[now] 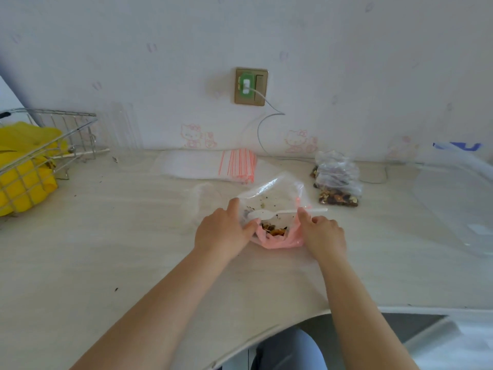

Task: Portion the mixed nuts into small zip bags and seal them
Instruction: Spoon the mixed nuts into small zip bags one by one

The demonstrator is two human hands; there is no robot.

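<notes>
2 bare forearms (160, 303), no sleeves; grey-blue trousers (290, 351).

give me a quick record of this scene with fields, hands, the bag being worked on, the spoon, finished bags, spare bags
left hand: grips the left edge of the bag
right hand: grips the right edge of the bag
bag in work: pink-lined clear bag, mouth open, mixed nuts inside
spoon: white plastic spoon lying across the bag
finished bags: filled zip bags piled to the right rear
spare bags: stack of empty zip bags near the wall
</notes>
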